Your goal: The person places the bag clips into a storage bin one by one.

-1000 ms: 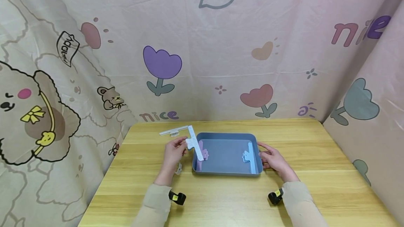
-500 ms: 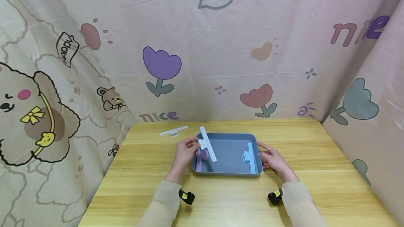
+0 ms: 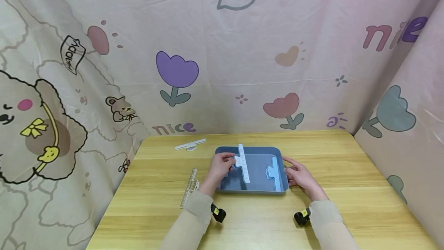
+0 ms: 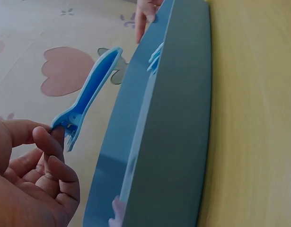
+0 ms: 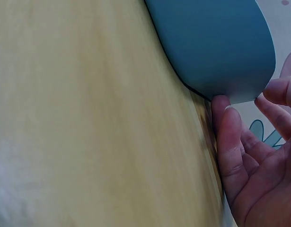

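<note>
My left hand [image 3: 219, 168] pinches a pale blue bag clip [image 3: 244, 167] by its handle, with thumb and fingertips. The clip's long bar, marked like a ruler, is held above the left half of a grey-blue tray [image 3: 258, 159]. In the left wrist view the held clip [image 4: 93, 85] appears raised clear of the tray wall [image 4: 176, 109]. Another light blue clip [image 3: 276, 176] lies along the tray's right end. Of a purple clip [image 4: 117, 213] at the left end, only a bit shows. My right hand [image 3: 302, 177] rests its fingers against the tray's right outer wall.
On the wooden table [image 3: 159, 219], a clear ruler-marked clip [image 3: 188, 190] lies left of the tray, partly behind my left forearm. A white clip [image 3: 190, 144] lies farther back. Printed curtains [image 3: 222, 68] stand behind the table and at both sides.
My left hand has carried the pale blue clip rightward, from the tray's left edge to over its inside. The clear clip has come into view behind the arm. My right hand stays put.
</note>
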`<action>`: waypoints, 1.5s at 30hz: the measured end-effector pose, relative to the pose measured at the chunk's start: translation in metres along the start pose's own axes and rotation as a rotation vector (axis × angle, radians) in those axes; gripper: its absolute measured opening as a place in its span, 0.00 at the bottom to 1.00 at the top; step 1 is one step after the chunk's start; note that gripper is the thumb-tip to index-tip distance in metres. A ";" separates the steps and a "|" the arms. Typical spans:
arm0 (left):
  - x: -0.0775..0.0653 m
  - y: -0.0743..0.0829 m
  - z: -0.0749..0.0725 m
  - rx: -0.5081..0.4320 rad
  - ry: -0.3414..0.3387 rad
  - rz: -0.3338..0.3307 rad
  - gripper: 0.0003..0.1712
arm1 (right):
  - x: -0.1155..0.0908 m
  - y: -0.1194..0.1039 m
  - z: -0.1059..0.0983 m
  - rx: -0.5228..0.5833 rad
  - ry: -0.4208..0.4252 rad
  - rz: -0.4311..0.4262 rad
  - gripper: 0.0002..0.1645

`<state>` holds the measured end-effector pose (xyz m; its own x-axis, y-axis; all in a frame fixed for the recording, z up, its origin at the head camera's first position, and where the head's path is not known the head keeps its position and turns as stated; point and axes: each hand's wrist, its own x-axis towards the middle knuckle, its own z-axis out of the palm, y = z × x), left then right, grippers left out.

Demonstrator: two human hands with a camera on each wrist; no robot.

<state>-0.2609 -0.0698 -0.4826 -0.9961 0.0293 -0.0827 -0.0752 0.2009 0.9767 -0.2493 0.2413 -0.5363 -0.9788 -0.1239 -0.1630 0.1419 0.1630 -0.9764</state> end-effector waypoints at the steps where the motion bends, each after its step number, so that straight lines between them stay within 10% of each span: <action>1: 0.000 -0.001 0.003 0.002 -0.007 0.004 0.13 | 0.000 0.000 0.000 -0.003 -0.002 0.002 0.37; 24: 0.008 -0.007 0.058 0.100 -0.085 0.013 0.11 | -0.002 0.002 0.001 -0.009 0.022 0.007 0.36; 45: 0.013 -0.013 0.075 0.150 -0.095 -0.028 0.11 | -0.001 0.000 0.002 -0.015 0.018 0.009 0.36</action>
<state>-0.2697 0.0017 -0.5114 -0.9843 0.1130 -0.1352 -0.0886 0.3464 0.9339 -0.2482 0.2394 -0.5368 -0.9800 -0.1050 -0.1688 0.1484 0.1787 -0.9727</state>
